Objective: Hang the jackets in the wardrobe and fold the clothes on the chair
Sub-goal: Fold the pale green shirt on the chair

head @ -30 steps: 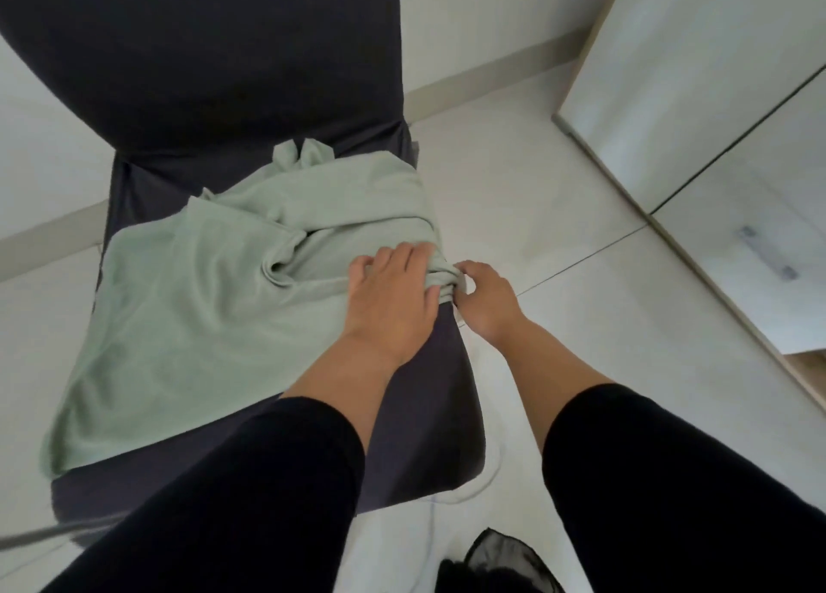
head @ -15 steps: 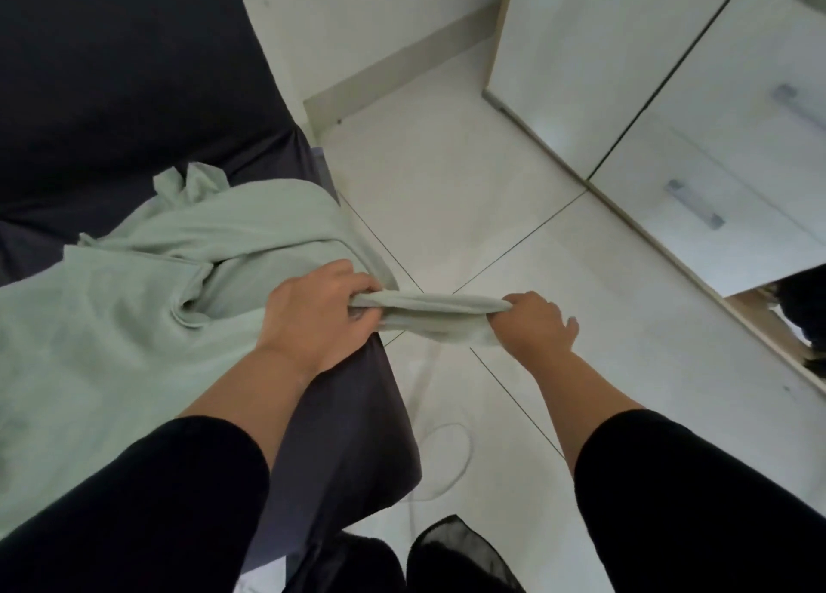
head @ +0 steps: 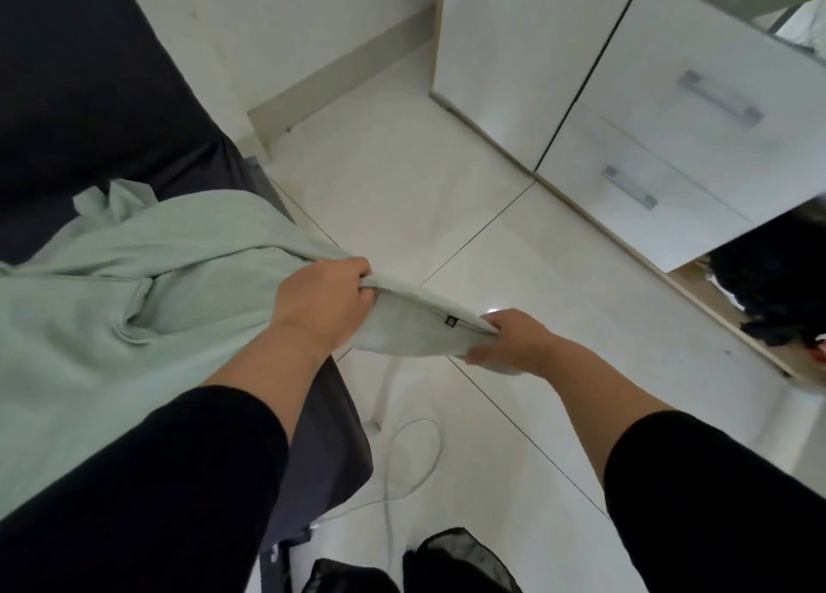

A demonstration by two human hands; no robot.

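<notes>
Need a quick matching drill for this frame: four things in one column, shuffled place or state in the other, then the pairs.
Things:
1. green garment
2. left hand
3. right hand
4. white cable

Places or states:
A. looped on the floor beside the chair
B. pinching the sleeve end near the small black tag
C. spread over the chair seat, one sleeve pulled out past its edge
D. gripping the sleeve close to the chair's edge

Pairs: 1-C, 2-D, 3-B, 4-A
</notes>
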